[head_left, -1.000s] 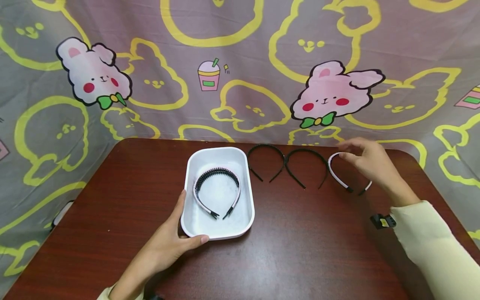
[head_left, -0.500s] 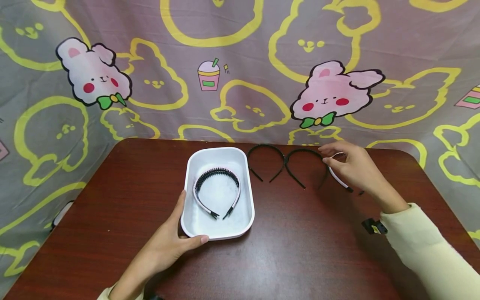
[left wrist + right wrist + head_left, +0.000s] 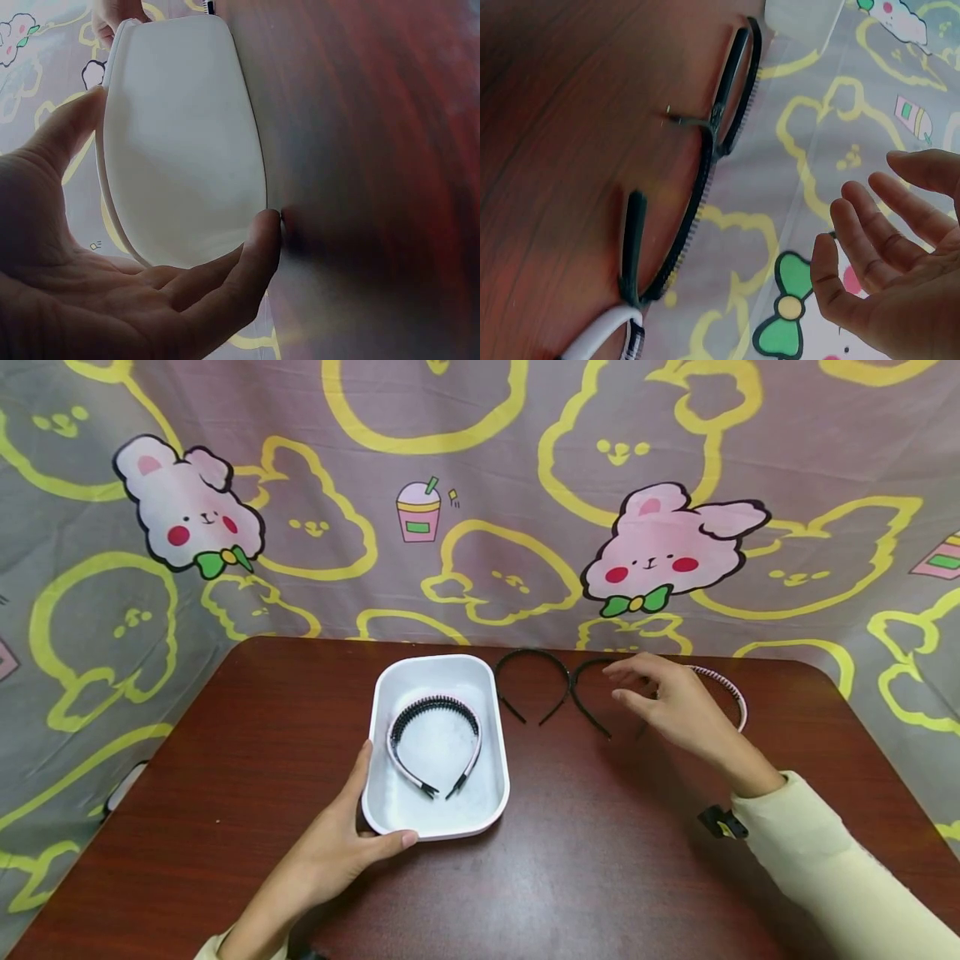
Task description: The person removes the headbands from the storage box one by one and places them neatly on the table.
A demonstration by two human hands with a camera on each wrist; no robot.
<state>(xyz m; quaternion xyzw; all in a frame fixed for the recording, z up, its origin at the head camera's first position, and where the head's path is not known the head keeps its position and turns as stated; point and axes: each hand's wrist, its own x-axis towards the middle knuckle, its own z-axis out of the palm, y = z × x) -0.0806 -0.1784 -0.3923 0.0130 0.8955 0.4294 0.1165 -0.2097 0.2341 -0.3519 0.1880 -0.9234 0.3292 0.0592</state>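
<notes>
My left hand (image 3: 337,843) grips a white plastic tray (image 3: 438,669) at its near left corner, thumb on the near rim and fingers along the left side. Inside the tray lie headbands stacked together (image 3: 435,702), pale pink-white outside with black teeth. My right hand (image 3: 671,706) hovers with loosely bent fingers and nothing in it, overlapping the middle black headband (image 3: 591,720) in the head view. Another black headband (image 3: 566,683) lies beside the tray. Partly behind the hand is a white headband (image 3: 723,680). The right wrist view shows the hand (image 3: 900,262) apart from the headbands.
All this is on a dark red-brown wooden table (image 3: 585,868). A grey-pink cloth (image 3: 480,468) with rabbit and yellow outline prints hangs behind the table's back edge. The three loose headbands form a row along the back, right of the tray.
My right hand has moved left from over the white headband to over the middle black one. The left hand and the tray have stayed still.
</notes>
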